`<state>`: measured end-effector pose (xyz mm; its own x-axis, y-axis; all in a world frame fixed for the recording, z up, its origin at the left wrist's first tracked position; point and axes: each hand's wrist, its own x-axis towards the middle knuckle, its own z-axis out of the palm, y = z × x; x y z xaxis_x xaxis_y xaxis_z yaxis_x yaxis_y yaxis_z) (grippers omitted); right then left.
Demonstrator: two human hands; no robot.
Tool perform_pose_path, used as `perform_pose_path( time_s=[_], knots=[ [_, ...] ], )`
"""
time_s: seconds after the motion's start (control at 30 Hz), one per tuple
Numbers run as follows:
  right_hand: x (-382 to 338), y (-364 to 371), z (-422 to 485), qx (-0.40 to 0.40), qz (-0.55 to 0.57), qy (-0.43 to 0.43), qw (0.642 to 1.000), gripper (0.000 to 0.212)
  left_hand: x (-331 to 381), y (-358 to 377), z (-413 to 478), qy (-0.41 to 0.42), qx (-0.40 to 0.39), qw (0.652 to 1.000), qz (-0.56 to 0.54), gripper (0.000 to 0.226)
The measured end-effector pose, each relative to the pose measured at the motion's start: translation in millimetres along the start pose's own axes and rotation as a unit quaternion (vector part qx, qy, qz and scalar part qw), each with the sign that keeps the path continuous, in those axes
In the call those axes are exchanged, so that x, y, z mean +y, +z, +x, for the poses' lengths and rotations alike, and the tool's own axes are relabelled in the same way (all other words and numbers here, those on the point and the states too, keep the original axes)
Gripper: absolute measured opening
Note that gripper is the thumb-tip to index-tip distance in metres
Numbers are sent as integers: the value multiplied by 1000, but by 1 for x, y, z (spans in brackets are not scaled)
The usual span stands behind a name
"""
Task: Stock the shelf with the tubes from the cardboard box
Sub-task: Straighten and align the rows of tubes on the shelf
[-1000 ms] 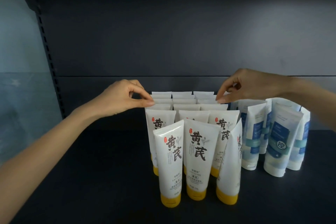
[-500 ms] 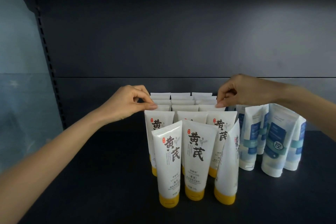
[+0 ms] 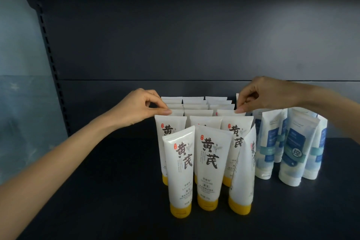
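At the centre of the frame, on the dark shelf [image 3: 97, 181], the yellow-capped tubes [image 3: 209, 154] stood cap-down in three close columns running toward the back panel. The left hand [image 3: 140, 109] pinched the crimped top of a left-column tube [image 3: 175, 112] between thumb and forefinger, a few rows back. The right hand [image 3: 266, 95] pinched the top of a right-column tube [image 3: 226, 112] in the same way. The cardboard box was out of view. Just to the right of the block stood a cluster of blue-and-white tubes [image 3: 294, 148].

The tubes balanced on narrow caps and were packed tightly, so a sideways tug at either pinched top would probably lean that tube into its neighbours and topple a row forward. The front right tube [image 3: 243, 171], turned edge-on and tilted, looked the likeliest to fall. The right forearm hung above the blue-and-white tubes, and lowering it carelessly could knock those over too.
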<state>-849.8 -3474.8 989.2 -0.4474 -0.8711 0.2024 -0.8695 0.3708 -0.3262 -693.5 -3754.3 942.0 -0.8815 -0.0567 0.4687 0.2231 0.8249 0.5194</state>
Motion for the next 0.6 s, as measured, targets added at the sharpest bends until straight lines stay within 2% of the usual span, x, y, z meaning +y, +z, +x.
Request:
perform_pose_path(
  time_s=[0.17, 0.33, 0.5, 0.6],
  knots=[
    [-8, -2, -4, 18, 18, 6, 1000, 11, 9, -11, -7, 1, 14, 999, 36, 29],
    [-26, -5, -12, 48, 52, -11, 997, 12, 34, -27, -21, 29, 73, 994, 70, 27],
    [-53, 1, -21, 3, 63, -28, 998, 41, 69, -29, -46, 48, -24, 994, 100, 37],
    [-69, 6, -26, -21, 55, -42, 997, 38, 82, -25, -56, 49, -59, 987, 143, 47]
  ],
)
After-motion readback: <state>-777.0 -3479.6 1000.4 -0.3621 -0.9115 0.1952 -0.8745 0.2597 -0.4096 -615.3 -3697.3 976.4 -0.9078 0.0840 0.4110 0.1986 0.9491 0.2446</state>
